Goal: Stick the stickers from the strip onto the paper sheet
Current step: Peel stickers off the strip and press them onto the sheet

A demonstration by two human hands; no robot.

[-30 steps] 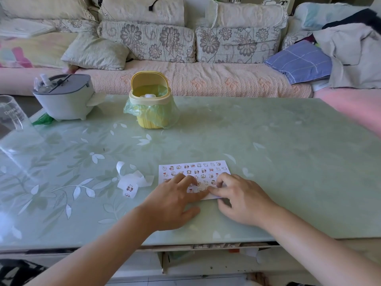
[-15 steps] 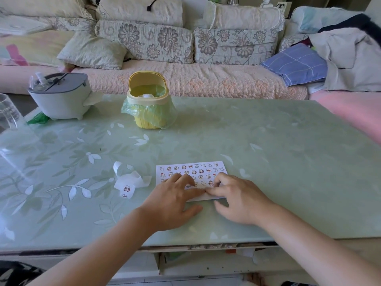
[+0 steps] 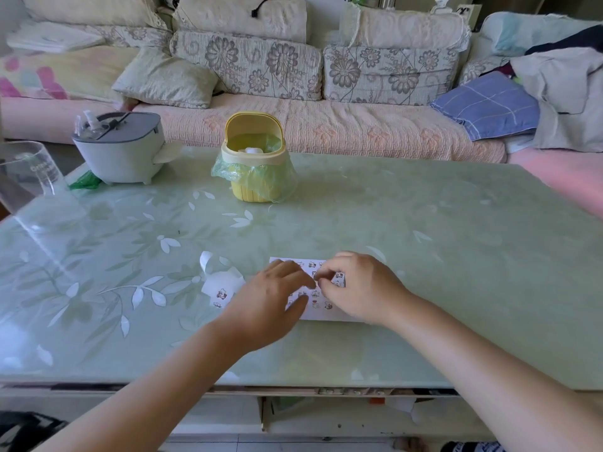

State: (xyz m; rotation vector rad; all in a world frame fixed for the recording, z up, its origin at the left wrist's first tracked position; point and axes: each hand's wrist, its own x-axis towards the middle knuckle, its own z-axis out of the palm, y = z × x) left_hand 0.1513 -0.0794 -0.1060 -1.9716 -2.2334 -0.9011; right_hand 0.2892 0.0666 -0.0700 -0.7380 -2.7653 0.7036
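Observation:
A white paper sheet (image 3: 321, 309) with several small cartoon stickers lies on the green table near its front edge. My left hand (image 3: 270, 298) rests on the sheet's left part, fingers stretched forward and thumb lying on the paper. My right hand (image 3: 359, 288) hovers over the sheet's right part. Its fingers curl leftward until the tips meet my left fingertips, and whether they pinch anything is hidden. The curled white sticker strip (image 3: 222, 288), with a few stickers showing, lies on the table just left of my left hand, touched by neither hand.
A small yellow bin (image 3: 253, 158) lined with a green bag stands at the table's far middle. A grey appliance (image 3: 119, 148) sits at the far left, beside a clear measuring cup (image 3: 27, 171). A sofa with cushions runs behind the table (image 3: 456, 256).
Both hands have moved from the sheet's near edge up over its middle. My right fingers have curled in toward my left fingertips. The strip has stayed in place.

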